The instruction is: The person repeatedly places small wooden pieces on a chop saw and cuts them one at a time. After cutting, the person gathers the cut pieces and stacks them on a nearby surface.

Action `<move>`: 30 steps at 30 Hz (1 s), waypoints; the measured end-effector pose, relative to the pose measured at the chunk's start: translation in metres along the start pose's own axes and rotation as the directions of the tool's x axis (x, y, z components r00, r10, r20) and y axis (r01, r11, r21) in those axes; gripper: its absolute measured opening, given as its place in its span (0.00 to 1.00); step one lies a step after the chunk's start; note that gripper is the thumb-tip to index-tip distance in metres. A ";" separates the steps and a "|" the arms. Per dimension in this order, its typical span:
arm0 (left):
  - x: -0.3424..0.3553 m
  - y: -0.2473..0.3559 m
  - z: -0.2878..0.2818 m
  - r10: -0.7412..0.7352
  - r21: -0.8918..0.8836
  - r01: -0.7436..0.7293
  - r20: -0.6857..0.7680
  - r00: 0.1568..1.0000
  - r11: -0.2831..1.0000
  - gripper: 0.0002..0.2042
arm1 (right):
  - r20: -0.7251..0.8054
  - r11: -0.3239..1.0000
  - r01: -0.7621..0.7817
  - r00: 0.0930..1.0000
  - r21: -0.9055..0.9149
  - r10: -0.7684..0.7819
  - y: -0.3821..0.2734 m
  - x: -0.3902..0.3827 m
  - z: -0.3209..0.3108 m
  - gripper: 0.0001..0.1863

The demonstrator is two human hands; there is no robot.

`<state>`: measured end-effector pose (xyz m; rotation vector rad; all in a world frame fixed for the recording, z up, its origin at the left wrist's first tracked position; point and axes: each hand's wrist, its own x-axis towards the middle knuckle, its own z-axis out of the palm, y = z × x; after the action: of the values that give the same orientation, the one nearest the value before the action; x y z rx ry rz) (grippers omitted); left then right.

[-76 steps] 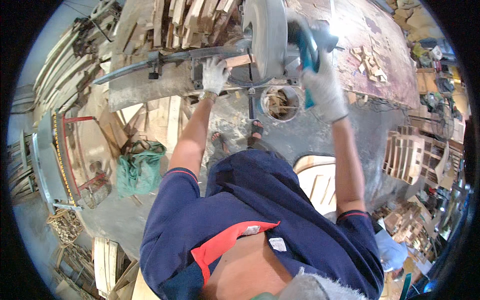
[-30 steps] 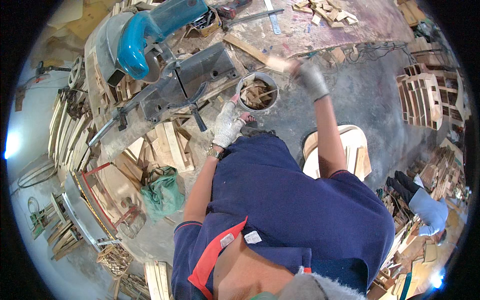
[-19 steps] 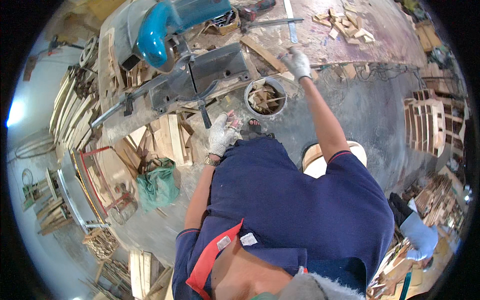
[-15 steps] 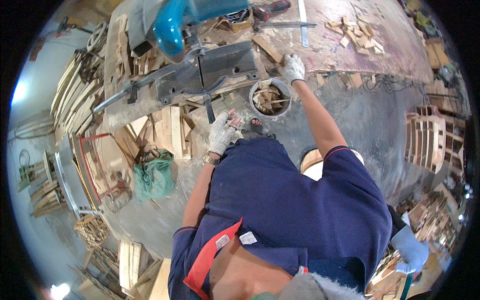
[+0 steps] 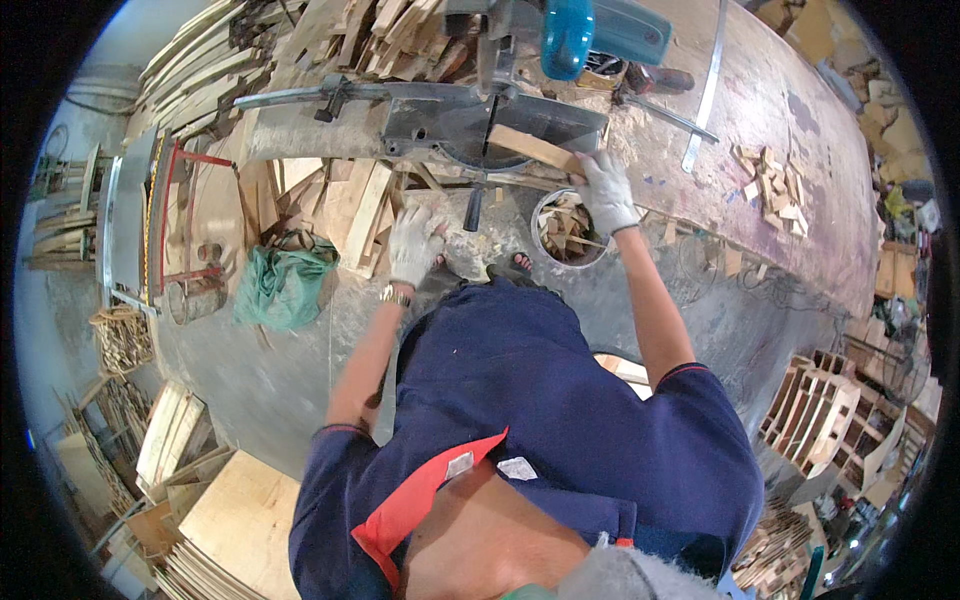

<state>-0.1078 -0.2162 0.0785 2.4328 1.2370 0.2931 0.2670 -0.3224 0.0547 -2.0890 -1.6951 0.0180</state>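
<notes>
My right hand (image 5: 609,192), in a pale knit glove, is closed on the right end of a short wooden strip (image 5: 537,148). The strip's other end lies over the grey bed of a miter saw (image 5: 425,118), near the slot. The saw's blue motor housing (image 5: 567,42) stands above and behind the strip, and its dark front handle (image 5: 475,206) points toward me. My left hand (image 5: 413,246), gloved too, hangs open left of that handle, its fingers apart and holding nothing. Beside it lean upright boards (image 5: 368,217).
Below my right hand stands a white bucket (image 5: 543,246) of wood offcuts. Small wood blocks (image 5: 775,192) lie on the workbench (image 5: 745,110), with a metal ruler (image 5: 706,90) nearby. On the left are a green bag (image 5: 287,287), a red metal frame (image 5: 205,157) and stacked timber (image 5: 205,75).
The right hand has gripped the wooden strip and brought it from the bench onto the saw bed. My left hand has moved away from the saw handle. The view has swung left.
</notes>
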 end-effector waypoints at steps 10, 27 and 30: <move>0.156 -0.038 0.017 0.295 0.125 -0.273 -0.230 0.927 0.954 0.16 | -0.061 0.990 -0.045 0.997 -0.137 0.037 -0.053 0.085 0.059 0.19; 0.228 -0.073 0.061 0.407 -0.027 -0.429 -0.267 0.873 0.903 0.07 | -0.427 0.916 -0.394 0.817 0.077 0.387 -0.064 0.077 0.110 0.20; 0.228 -0.073 0.060 0.417 -0.008 -0.437 -0.285 0.863 0.899 0.08 | -0.439 0.914 -0.402 0.812 0.059 0.385 -0.062 0.077 0.111 0.22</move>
<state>-0.0052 -0.0080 -0.0052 2.6457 0.7451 0.8152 0.1969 -0.2050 -0.0035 -2.2229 -0.9831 -0.3400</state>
